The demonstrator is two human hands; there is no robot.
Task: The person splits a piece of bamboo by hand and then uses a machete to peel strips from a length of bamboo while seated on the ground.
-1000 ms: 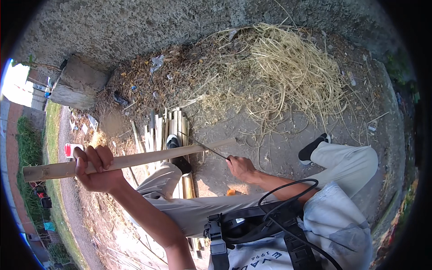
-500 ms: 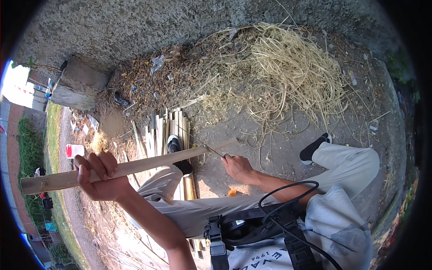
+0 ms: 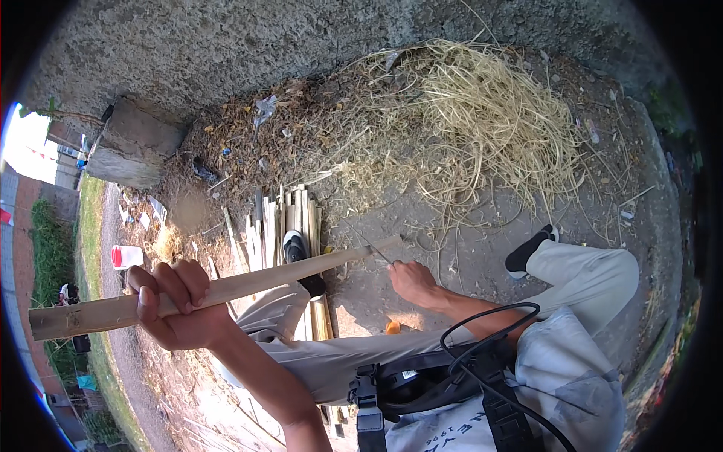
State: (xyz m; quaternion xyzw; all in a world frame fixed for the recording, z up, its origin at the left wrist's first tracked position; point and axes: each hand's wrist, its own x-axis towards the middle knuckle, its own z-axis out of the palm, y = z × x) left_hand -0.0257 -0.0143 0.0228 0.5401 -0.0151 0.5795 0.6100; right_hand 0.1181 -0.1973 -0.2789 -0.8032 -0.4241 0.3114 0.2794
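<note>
My left hand (image 3: 177, 305) is closed around a long, pale bamboo strip (image 3: 271, 279), near its wider end at the left. The strip slants across my front, its narrower end out to the right and a little higher. My right hand (image 3: 414, 283) is closed on a thin, dark-bladed knife (image 3: 380, 255), whose handle is hidden in the fist. The blade crosses the strip close to its right end; whether it cuts into the wood I cannot tell.
Split bamboo pieces (image 3: 301, 211) lie beside my left shoe (image 3: 295, 247). Thin shavings (image 3: 497, 113) are heaped before the rough wall (image 3: 301, 38). At the left are a concrete block (image 3: 135, 143) and a red-and-white container (image 3: 126, 257). My right shoe (image 3: 531, 251) rests on the dirt.
My right hand and the knife have moved to the right along the strip, closer to its end. The left hand and strip have dropped slightly.
</note>
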